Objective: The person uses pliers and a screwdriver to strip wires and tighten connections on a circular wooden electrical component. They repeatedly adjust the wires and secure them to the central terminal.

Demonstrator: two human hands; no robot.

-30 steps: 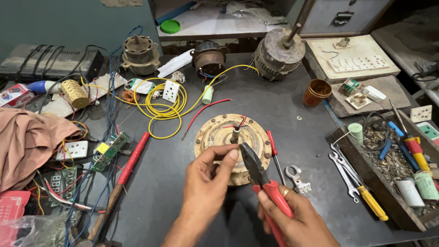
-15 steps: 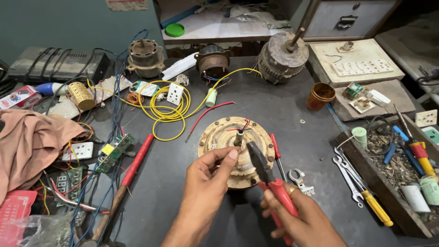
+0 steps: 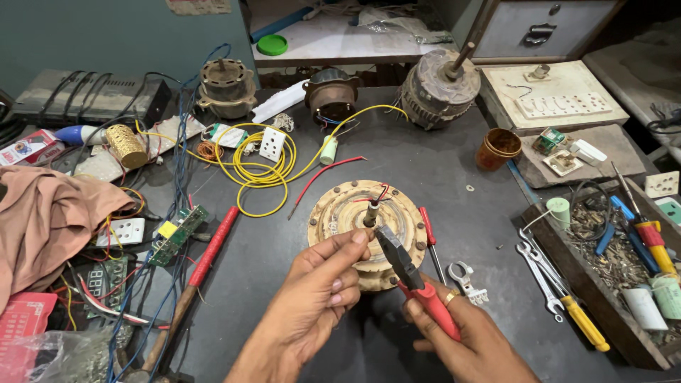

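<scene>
The round motor [image 3: 365, 230] lies flat at the middle of the dark table [image 3: 440, 170]. The right hand [image 3: 464, 340] is closed round red-handled pliers [image 3: 415, 280], whose tip sits just beside the centre shaft [image 3: 371, 213]. The left hand [image 3: 319, 291] pinches something small beside the shaft; what it is cannot be told. A careful worker would keep the tip square to the shaft and clear of the red wire [image 3: 379, 195].

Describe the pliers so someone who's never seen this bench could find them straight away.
Start at the round, tan motor housing in the middle of the dark workbench. Just below its centre shaft, the right hand grips the pliers. Red handles and dark jaws distinguish them from the thin red screwdriver alongside.
</scene>
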